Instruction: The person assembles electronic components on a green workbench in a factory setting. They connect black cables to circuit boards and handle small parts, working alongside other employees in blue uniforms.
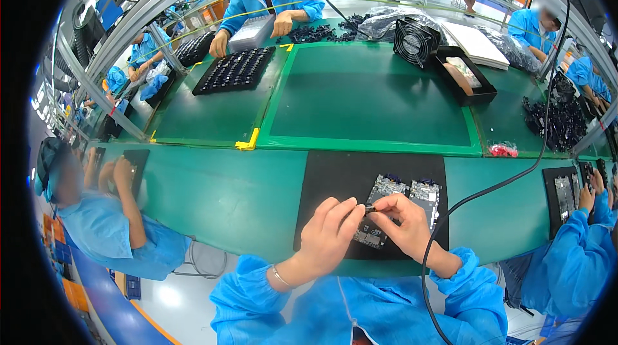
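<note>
In front of me, a black mat (328,181) lies on the green bench with circuit boards on it. One circuit board (371,237) is partly covered by my fingers; another board (425,195) lies to its right. My left hand (327,234) pinches a small dark part (369,209) between thumb and fingertips, just above the first board. From the other side, the thumb and forefinger of my right hand (407,224) close on the same part. It is too small to tell its exact kind.
A black cable (489,188) hangs down past my right arm. Across the bench stand a black fan (416,42), an open black box (465,78) and a tray of small black parts (235,71). Co-workers sit left, right and opposite; a pile of dark parts (555,123) lies right.
</note>
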A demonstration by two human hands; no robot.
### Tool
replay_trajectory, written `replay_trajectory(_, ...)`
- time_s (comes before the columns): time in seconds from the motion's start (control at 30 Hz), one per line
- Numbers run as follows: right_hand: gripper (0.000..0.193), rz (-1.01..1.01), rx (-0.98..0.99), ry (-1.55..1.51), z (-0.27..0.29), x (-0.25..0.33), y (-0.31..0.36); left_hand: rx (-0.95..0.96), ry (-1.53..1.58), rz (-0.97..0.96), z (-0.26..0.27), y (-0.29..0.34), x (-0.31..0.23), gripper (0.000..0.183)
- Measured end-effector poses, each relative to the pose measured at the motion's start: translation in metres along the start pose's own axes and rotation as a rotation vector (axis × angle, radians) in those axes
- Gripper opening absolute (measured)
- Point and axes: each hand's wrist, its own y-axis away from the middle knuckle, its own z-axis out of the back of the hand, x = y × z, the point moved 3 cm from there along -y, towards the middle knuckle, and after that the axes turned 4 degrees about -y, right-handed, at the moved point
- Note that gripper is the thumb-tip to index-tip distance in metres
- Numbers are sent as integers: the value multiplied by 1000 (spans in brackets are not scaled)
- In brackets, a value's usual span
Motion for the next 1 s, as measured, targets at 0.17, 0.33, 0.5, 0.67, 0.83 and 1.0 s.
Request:
replay_trajectory(0.17,12,-118,-8,-179,-1,-9,2,-13,-18,22,-1,-2,1,42)
replay_trajectory(0.33,14,-87,-56,-166,-4,-7,-4,-6,-9,53,-4,-5,3,42)
replay_trajectory(0.5,16,-8,-105,-28,-5,-3,-6,0,-17,46,-4,-6,3,43)
replay_trajectory(0.67,16,-18,-108,-55,-5,-4,-6,-14,-23,43,-5,-5,3,44)
replay_trajectory(0.83,15,-25,-122,-42,-6,-6,-6,-10,-27,41,-5,-4,3,43)
replay_trajectory(1.0,14,-22,-143,-13,-6,-8,-5,-5,-32,31,-4,-5,1,43)
